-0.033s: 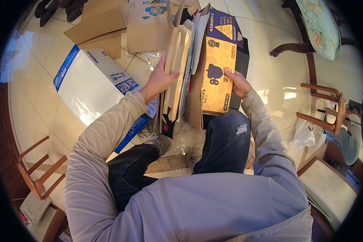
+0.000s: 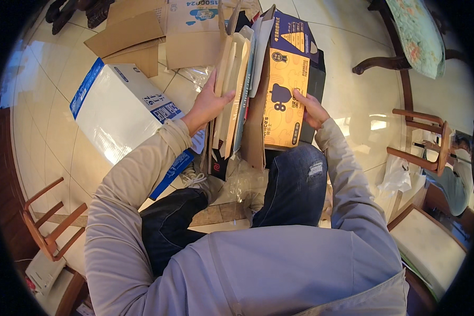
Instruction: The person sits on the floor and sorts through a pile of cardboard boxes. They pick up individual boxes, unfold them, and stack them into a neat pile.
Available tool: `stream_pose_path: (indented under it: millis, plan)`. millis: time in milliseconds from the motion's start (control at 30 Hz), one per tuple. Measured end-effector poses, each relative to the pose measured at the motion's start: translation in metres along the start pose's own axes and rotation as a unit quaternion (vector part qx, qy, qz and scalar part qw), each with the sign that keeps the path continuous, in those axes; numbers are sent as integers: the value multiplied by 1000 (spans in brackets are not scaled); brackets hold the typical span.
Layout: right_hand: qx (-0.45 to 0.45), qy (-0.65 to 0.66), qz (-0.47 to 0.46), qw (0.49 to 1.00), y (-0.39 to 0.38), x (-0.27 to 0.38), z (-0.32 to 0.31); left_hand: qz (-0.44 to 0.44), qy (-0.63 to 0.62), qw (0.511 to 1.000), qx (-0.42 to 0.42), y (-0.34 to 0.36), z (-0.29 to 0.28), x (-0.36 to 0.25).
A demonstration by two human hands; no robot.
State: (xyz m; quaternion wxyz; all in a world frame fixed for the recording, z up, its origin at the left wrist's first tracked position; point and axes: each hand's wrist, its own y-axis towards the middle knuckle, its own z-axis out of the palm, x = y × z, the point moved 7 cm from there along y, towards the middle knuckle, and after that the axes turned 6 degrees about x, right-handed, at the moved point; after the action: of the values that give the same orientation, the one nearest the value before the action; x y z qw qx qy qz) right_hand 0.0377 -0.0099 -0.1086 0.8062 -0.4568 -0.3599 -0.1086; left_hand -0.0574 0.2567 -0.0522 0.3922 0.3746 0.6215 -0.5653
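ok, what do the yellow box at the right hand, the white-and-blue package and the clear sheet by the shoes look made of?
Yellow box: printed cardboard, smooth; flat panels, crisp folds.
White-and-blue package: glossy, maybe plastic film or coated card; bright glare, but the look leaves it open.
Clear sheet: probably thin, shiny plastic film; see-through, crinkled.

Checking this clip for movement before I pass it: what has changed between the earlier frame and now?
Nothing visibly changed. The left hand stays on the upright cardboard stack, the right hand stays on the yellow-and-purple box, and the white-and-blue box lies where it was.
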Motion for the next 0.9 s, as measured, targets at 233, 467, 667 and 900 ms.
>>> stream_pose_path:
  millis: [233, 467, 667, 900]
  plan:
    - [25, -7, -1, 1000, -6, 13, 11, 18, 8, 1000, 2, 1, -2, 0]
    - [-12, -117, 4, 993, -7, 35, 12, 28, -31, 999, 1, -1, -1, 0]
    - [15, -23, -2, 1000, -2, 22, 5, 22, 7, 1000, 6, 2, -3, 3]
    - [26, 30, -14, 999, 3, 20, 17, 5, 36, 999, -6, 6, -7, 11]
